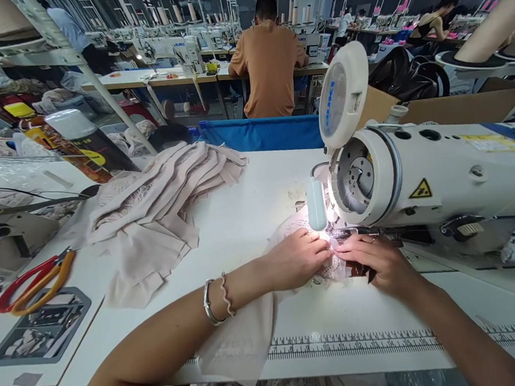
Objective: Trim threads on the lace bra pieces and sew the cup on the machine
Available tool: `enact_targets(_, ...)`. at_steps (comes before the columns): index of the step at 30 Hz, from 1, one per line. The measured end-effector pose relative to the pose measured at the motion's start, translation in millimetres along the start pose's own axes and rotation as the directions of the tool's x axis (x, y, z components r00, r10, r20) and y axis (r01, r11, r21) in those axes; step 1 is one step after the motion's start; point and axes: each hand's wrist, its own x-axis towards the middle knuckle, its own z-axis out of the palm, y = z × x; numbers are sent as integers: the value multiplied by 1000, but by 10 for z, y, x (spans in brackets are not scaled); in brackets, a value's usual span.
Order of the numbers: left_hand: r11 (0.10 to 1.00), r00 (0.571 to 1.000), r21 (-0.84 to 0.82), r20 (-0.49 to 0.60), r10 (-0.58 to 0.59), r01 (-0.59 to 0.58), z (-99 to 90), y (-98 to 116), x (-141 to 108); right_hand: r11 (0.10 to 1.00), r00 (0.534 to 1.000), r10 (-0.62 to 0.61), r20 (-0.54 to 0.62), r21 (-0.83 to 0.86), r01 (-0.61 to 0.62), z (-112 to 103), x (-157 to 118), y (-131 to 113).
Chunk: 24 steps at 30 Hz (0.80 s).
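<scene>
My left hand [297, 258] has its fingers bent together on a pale pink lace fabric piece [283, 230], close to the needle area of a white sewing machine [444, 167]. From the other side my right hand [378, 260] pinches the same fabric, its fingertips almost meeting the left ones. A bright lamp washes out the needle and the exact grip. Sheer fabric [247, 341] trails under my left forearm over the front table edge. The machine's round end cover [343, 95] stands raised, exposing its inner parts.
Beige fabric pieces [164, 207] lie stacked at the left. Beyond them are red-and-orange-handled pliers [40, 281], a spray can [93, 138] and another machine [5, 227]. A ruler strip [343, 344] runs along the front edge. A co-worker [268, 60] sits ahead.
</scene>
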Motion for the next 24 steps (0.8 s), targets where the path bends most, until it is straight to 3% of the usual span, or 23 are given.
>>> enact_targets(7,1000,1000,3,6,15,-15,17,13,11,1000,1000,-10,-2,13,10,-7,14,3)
enact_targets(19,990,993,77,17,-118,117,77,3,10,993,997,59,54,-107,-53,16,-2,-1)
enact_targets(24,996,1000,93,-3,-5,5,95,-24,4,997,999,15,34,-72,-12,9,25,-12)
